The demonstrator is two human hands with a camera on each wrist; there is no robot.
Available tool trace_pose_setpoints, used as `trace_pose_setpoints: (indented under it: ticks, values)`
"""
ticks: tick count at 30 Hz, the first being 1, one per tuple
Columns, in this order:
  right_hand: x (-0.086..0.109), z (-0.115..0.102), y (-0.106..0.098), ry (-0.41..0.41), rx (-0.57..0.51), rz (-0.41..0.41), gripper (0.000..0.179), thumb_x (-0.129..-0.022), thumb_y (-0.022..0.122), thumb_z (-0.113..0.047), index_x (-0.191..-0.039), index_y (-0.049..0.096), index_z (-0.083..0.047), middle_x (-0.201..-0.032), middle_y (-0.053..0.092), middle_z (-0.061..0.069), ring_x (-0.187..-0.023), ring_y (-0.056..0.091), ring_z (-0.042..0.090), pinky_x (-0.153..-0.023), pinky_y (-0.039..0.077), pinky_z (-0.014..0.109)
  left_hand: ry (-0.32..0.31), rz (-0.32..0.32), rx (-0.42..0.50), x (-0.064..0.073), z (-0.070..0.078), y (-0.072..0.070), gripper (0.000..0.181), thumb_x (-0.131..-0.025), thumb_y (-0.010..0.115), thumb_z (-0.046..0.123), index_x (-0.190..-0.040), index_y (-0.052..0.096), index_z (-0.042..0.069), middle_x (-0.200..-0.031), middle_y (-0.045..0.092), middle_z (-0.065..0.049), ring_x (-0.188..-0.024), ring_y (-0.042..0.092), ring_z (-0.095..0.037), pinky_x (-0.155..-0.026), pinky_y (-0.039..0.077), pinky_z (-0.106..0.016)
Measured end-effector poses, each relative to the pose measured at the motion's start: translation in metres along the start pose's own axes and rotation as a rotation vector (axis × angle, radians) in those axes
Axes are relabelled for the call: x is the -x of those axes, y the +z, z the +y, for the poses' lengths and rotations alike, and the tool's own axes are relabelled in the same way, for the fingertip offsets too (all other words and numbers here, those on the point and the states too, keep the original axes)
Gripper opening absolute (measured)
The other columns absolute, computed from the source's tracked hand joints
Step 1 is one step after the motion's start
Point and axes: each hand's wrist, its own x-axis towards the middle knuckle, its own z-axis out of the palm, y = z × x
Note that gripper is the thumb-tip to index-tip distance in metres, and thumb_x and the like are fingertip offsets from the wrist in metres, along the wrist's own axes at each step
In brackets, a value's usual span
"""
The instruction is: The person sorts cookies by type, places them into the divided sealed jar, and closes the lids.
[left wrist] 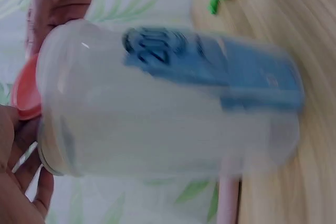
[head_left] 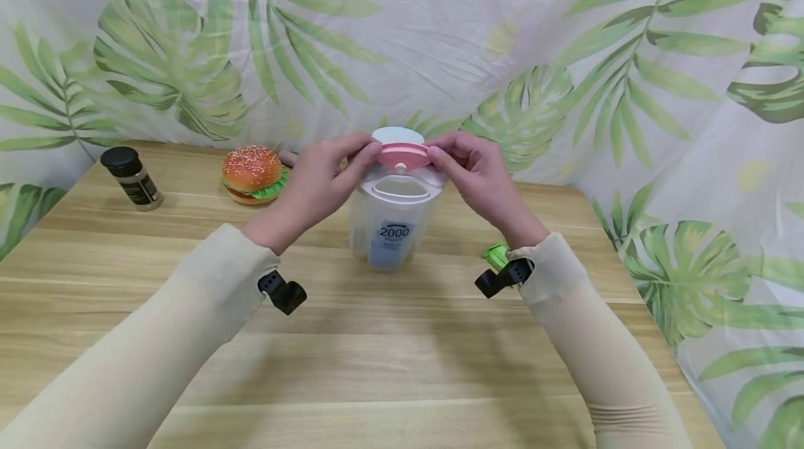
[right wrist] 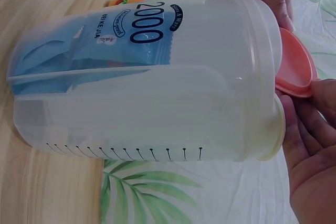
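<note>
A translucent plastic storage container [head_left: 392, 225] stands upright on the table, printed with "2000" and with a blue packet [right wrist: 121, 43] inside. Its pink flip cap [head_left: 405, 154] is raised over the opening at the top. My left hand [head_left: 317, 180] pinches the cap's left edge between thumb and fingers. On the opposite edge, the thumb and fingers of my right hand [head_left: 484, 180] pinch the cap too. Behind it shows a pale round lid part [head_left: 398, 135]. In the right wrist view, measuring marks run down the container's side.
Back left on the wooden table [head_left: 377, 365] are a black-capped seasoning jar [head_left: 132, 178] and a toy hamburger [head_left: 252, 173]. A pinkish rod [left wrist: 229, 198] lies behind the container. Some bright green thing [head_left: 496, 255] is partly hidden by my right wrist. A leaf-patterned cloth [head_left: 440, 37] hangs behind.
</note>
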Motion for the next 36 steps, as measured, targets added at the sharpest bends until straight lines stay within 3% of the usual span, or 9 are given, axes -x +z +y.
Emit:
trace_pose_setpoints:
  ticks: [3, 6, 9, 13, 16, 21, 22, 24, 36]
  values:
    - [0.0, 0.0, -0.001, 0.008, 0.008, -0.023, 0.02, -0.103, 0.064, -0.004, -0.116, 0.072, 0.009, -0.097, 0.074, -0.009, -0.083, 0.069, 0.006, -0.077, 0.057, 0.018, -0.082, -0.02, 0.062, 0.0, 0.0, -0.002, 0.03, -0.108, 0.059, 0.036, -0.106, 0.078, 0.012, -0.095, 0.077, -0.009, -0.09, 0.061, -0.027, -0.111, -0.01, -0.079]
    - [0.0, 0.001, -0.005, 0.015, 0.021, -0.053, 0.019, -0.103, 0.065, -0.004, -0.116, 0.072, 0.008, -0.097, 0.074, -0.007, -0.081, 0.068, 0.007, -0.075, 0.057, 0.018, -0.117, -0.051, 0.119, 0.0, -0.002, -0.005, 0.029, -0.107, 0.061, 0.035, -0.11, 0.08, 0.013, -0.107, 0.08, -0.009, -0.104, 0.067, -0.026, -0.114, -0.019, -0.078]
    - [0.001, 0.001, -0.008, 0.005, 0.038, -0.092, 0.017, -0.102, 0.066, -0.004, -0.114, 0.073, 0.006, -0.097, 0.076, -0.002, -0.079, 0.067, 0.008, -0.073, 0.056, 0.019, -0.11, -0.094, 0.161, 0.0, -0.003, -0.008, 0.027, -0.106, 0.064, 0.031, -0.115, 0.08, 0.012, -0.119, 0.079, -0.01, -0.119, 0.069, -0.027, -0.126, -0.001, -0.072]
    - [0.004, -0.001, -0.013, -0.018, 0.067, -0.144, 0.016, -0.1, 0.068, -0.002, -0.112, 0.075, 0.005, -0.103, 0.078, 0.011, -0.08, 0.067, 0.009, -0.074, 0.056, 0.02, -0.069, -0.142, 0.174, 0.002, -0.005, -0.012, 0.026, -0.104, 0.067, 0.027, -0.122, 0.079, 0.012, -0.128, 0.077, -0.01, -0.133, 0.065, -0.028, -0.125, 0.019, -0.066]
    - [0.007, -0.002, -0.015, -0.024, 0.086, -0.181, 0.017, -0.099, 0.069, -0.001, -0.113, 0.076, 0.005, -0.11, 0.078, 0.018, -0.086, 0.07, 0.009, -0.08, 0.059, 0.022, -0.046, -0.169, 0.171, 0.005, -0.008, -0.013, 0.025, -0.102, 0.07, 0.025, -0.123, 0.079, 0.014, -0.133, 0.074, -0.01, -0.143, 0.057, -0.028, -0.126, 0.007, -0.07]
    - [0.015, -0.002, -0.018, -0.039, 0.121, -0.218, 0.021, -0.097, 0.071, 0.001, -0.116, 0.078, 0.002, -0.121, 0.077, 0.019, -0.102, 0.076, 0.008, -0.091, 0.061, 0.024, -0.023, -0.222, 0.187, 0.007, -0.012, -0.015, 0.026, -0.1, 0.072, 0.02, -0.125, 0.079, 0.014, -0.14, 0.07, -0.01, -0.15, 0.051, -0.027, -0.126, 0.031, -0.06]
    - [0.016, -0.001, -0.018, -0.048, 0.128, -0.22, 0.021, -0.097, 0.071, 0.001, -0.116, 0.078, 0.001, -0.122, 0.077, 0.019, -0.105, 0.076, 0.008, -0.092, 0.061, 0.025, -0.02, -0.231, 0.193, 0.006, -0.012, -0.016, 0.026, -0.1, 0.073, 0.019, -0.125, 0.078, 0.015, -0.14, 0.071, -0.009, -0.15, 0.05, -0.025, -0.121, 0.041, -0.057]
    - [0.018, 0.0, -0.018, -0.071, 0.138, -0.225, 0.021, -0.095, 0.073, 0.002, -0.115, 0.079, 0.001, -0.124, 0.077, 0.018, -0.111, 0.075, 0.007, -0.094, 0.06, 0.025, -0.011, -0.243, 0.199, 0.007, -0.013, -0.016, 0.026, -0.099, 0.074, 0.018, -0.124, 0.079, 0.016, -0.138, 0.072, -0.008, -0.15, 0.05, -0.024, -0.117, 0.046, -0.054]
    - [0.022, 0.002, -0.014, -0.191, 0.215, -0.241, 0.021, -0.091, 0.076, 0.005, -0.11, 0.081, -0.002, -0.122, 0.078, 0.014, -0.121, 0.073, 0.021, -0.106, 0.054, 0.023, 0.059, -0.262, 0.17, 0.007, -0.016, -0.018, 0.028, -0.096, 0.078, 0.014, -0.123, 0.08, 0.015, -0.127, 0.078, -0.004, -0.15, 0.051, -0.023, -0.107, 0.055, -0.05]
